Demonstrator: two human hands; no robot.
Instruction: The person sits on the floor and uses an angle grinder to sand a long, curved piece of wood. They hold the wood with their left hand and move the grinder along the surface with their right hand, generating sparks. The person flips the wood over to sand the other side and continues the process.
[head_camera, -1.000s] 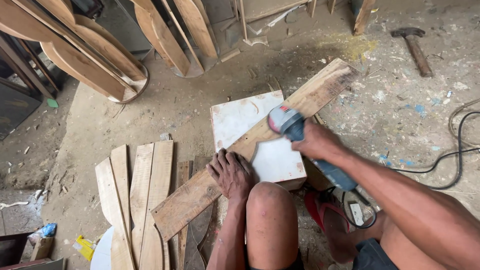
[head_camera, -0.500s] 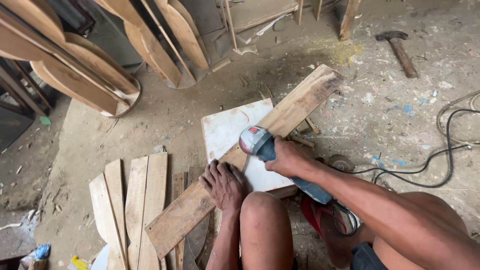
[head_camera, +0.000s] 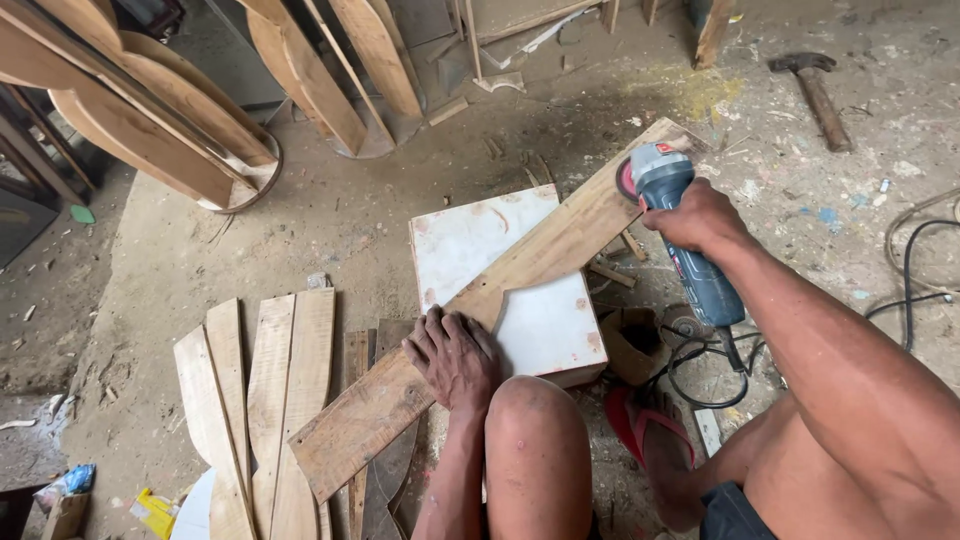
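A long wooden plank (head_camera: 520, 290) lies diagonally across a white block (head_camera: 470, 240) on the floor. My left hand (head_camera: 455, 355) presses flat on the plank near its lower half, just above my bent knee (head_camera: 535, 420). My right hand (head_camera: 695, 215) grips a blue and grey angle grinder (head_camera: 675, 215), whose disc end rests at the plank's upper right end. The grinder's black cord (head_camera: 700, 365) coils on the floor beside a red sandal (head_camera: 640, 430).
Several shaped wooden slats (head_camera: 255, 400) lie flat at lower left. Curved wooden pieces (head_camera: 150, 120) lean at upper left and top centre. A hammer (head_camera: 815, 95) lies at upper right. Cables (head_camera: 915, 270) run along the right edge. Sawdust covers the floor.
My right hand has moved the grinder up along the plank from its middle to its upper right end. My left hand stays pressed on the plank.
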